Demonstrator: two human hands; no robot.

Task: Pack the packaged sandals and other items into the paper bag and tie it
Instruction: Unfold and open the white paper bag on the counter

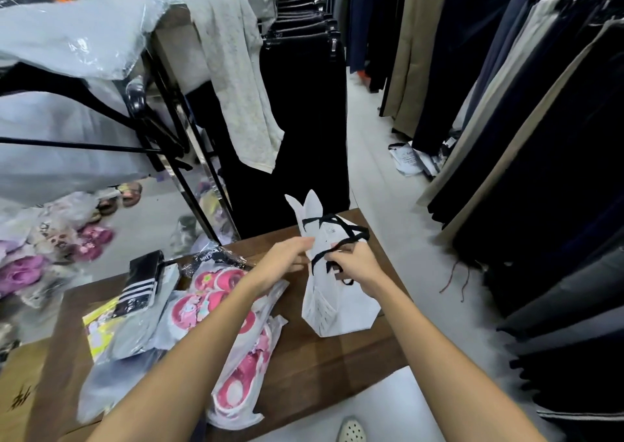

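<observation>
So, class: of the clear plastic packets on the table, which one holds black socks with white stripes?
The striped-sock packet, at the table's far left. The packets nearer the left hand hold pink sandals.

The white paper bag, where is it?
The white paper bag stands on the brown table, right of the pink sandal packets, between both hands.
</observation>
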